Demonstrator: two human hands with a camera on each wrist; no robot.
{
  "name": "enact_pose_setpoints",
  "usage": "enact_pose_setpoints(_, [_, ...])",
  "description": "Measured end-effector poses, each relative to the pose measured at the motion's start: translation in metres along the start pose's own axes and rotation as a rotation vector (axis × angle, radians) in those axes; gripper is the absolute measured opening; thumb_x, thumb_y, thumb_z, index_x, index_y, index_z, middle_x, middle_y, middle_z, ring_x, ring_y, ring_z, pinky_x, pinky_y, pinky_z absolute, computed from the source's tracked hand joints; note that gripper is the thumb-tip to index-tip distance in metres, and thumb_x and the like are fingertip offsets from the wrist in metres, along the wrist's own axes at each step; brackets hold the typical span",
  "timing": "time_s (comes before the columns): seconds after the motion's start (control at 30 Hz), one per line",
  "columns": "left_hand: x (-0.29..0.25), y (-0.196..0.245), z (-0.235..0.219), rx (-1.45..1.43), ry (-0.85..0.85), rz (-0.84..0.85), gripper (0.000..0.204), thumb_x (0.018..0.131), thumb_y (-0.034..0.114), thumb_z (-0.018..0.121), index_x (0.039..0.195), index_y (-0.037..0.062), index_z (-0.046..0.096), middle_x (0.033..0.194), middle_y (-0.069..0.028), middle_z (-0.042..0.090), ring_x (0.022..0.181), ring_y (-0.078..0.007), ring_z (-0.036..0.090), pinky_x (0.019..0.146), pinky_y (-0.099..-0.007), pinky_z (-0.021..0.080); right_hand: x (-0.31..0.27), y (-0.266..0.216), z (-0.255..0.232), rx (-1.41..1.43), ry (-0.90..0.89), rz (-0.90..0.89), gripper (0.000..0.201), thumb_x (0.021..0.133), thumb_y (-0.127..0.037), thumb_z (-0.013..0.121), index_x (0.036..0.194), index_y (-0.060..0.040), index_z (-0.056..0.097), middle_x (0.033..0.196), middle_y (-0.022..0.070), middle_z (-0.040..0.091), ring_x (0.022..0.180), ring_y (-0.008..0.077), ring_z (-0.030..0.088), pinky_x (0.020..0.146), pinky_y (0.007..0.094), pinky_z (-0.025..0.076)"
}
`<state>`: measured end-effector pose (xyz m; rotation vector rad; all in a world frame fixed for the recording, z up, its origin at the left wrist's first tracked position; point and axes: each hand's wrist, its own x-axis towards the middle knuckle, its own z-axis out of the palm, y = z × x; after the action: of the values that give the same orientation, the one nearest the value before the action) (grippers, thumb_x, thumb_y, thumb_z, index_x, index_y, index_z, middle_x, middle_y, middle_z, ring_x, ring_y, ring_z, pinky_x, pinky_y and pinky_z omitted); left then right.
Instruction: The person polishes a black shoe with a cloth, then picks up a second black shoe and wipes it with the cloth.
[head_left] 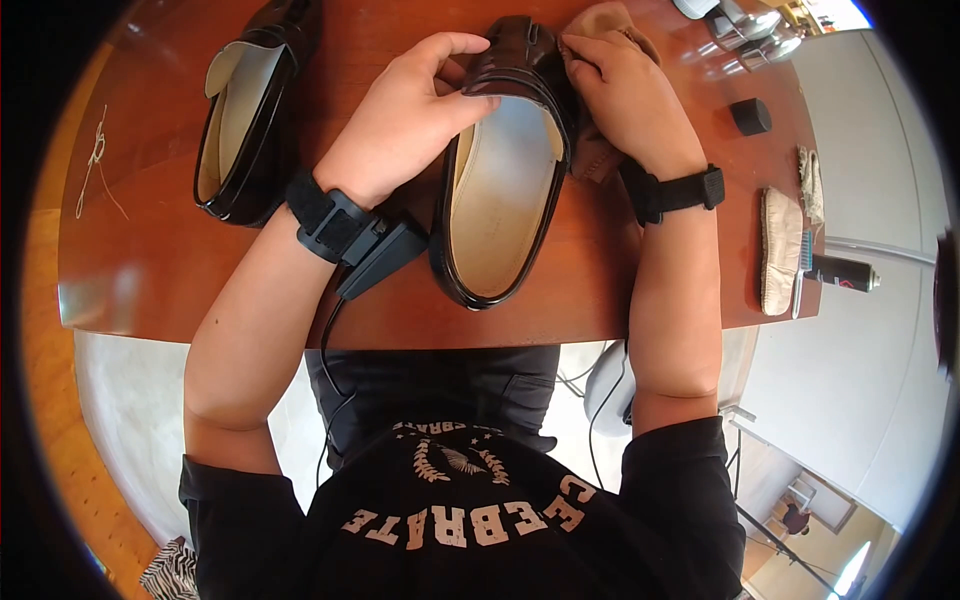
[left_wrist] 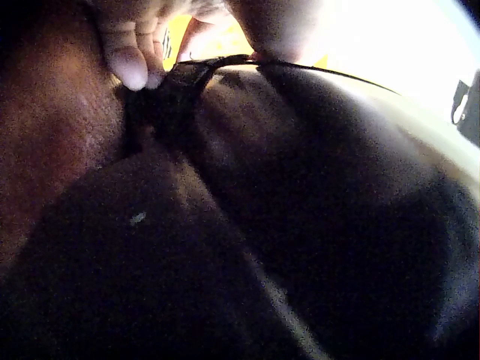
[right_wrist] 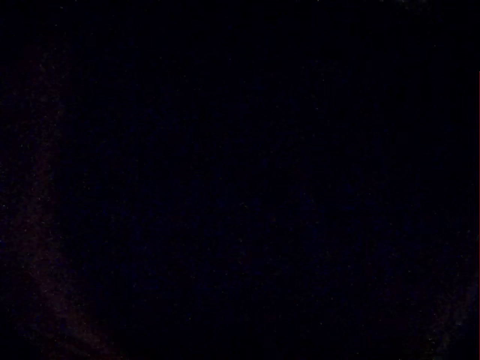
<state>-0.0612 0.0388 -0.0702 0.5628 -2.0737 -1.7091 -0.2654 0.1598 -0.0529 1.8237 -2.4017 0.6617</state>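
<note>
A dark, glossy loafer [head_left: 515, 48] lies on the table with its toe pointing away and its pale insole showing. My left hand [head_left: 400, 125] grips it by the upper, thumb inside the opening and fingers along the left side. Fingertips [left_wrist: 129, 69] and the dark shoe also appear in the left wrist view. A brown cloth [head_left: 598, 158] is bunched under my right hand [head_left: 632, 95], which holds it at the loafer's right side near the front. The matching loafer [head_left: 278, 130] stands to the left. The right wrist view is almost black.
A white string [head_left: 97, 150] lies at the table's far left. Along the right are a black cap [head_left: 750, 117], a beige pad [head_left: 780, 250], a brush [head_left: 803, 265] and a black spray can [head_left: 845, 272]. Shiny containers [head_left: 770, 48] stand at the back right.
</note>
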Motion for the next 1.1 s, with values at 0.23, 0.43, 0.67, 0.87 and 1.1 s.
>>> enact_pose_setpoints(0.23, [-0.001, -0.001, 0.002, 0.001, -0.01, -0.01, 0.053, 0.091, 0.012, 0.071, 0.141, 0.0029, 0.053, 0.112, -0.0071, 0.059, 0.095, -0.0126, 0.06, 0.086, -0.0272, 0.05, 0.0, 0.001, -0.007, -0.07, -0.099, 0.118, 0.032, 0.095, -0.019, 0.057, 0.12, -0.0036, 0.071, 0.117, 0.0199, 0.07, 0.111, 0.0386, 0.064, 0.096, 0.0427, 0.051])
enact_pose_setpoints(0.43, [-0.001, 0.001, 0.002, 0.037, 0.008, -0.028, 0.054, 0.09, 0.012, 0.072, 0.141, 0.0028, 0.053, 0.113, -0.0077, 0.058, 0.095, -0.0124, 0.059, 0.086, -0.0268, 0.05, -0.003, -0.012, -0.011, -0.102, -0.001, 0.131, 0.024, 0.088, -0.017, 0.059, 0.098, -0.0048, 0.076, 0.093, 0.0194, 0.073, 0.092, 0.0388, 0.069, 0.085, 0.0455, 0.055])
enact_pose_setpoints(0.67, [0.0, -0.003, 0.003, -0.009, 0.05, -0.012, 0.052, 0.092, 0.009, 0.069, 0.14, 0.0001, 0.054, 0.119, -0.0102, 0.06, 0.103, -0.0154, 0.061, 0.091, -0.0285, 0.05, 0.001, -0.008, -0.01, -0.007, 0.031, 0.099, 0.032, 0.086, -0.013, 0.063, 0.116, -0.007, 0.073, 0.105, 0.0202, 0.073, 0.098, 0.0369, 0.07, 0.087, 0.04, 0.055])
enact_pose_setpoints(0.87, [0.003, 0.0, -0.003, -0.135, 0.119, 0.009, 0.049, 0.093, 0.006, 0.064, 0.14, -0.0048, 0.054, 0.131, -0.0142, 0.061, 0.113, -0.0186, 0.062, 0.097, -0.0306, 0.05, 0.002, -0.002, -0.007, 0.089, 0.26, 0.098, 0.019, 0.083, -0.014, 0.065, 0.096, -0.0029, 0.075, 0.089, 0.0143, 0.072, 0.089, 0.0317, 0.07, 0.08, 0.0409, 0.055])
enact_pose_setpoints(1.1, [0.005, 0.001, -0.002, -0.255, 0.207, -0.013, 0.043, 0.092, 0.005, 0.07, 0.132, -0.005, 0.06, 0.121, -0.012, 0.064, 0.108, -0.0178, 0.063, 0.096, -0.0303, 0.05, 0.004, -0.003, -0.007, 0.128, 0.427, 0.073, 0.011, 0.081, -0.003, 0.059, 0.086, 0.0019, 0.068, 0.096, 0.0191, 0.067, 0.09, 0.0401, 0.065, 0.079, 0.0464, 0.053])
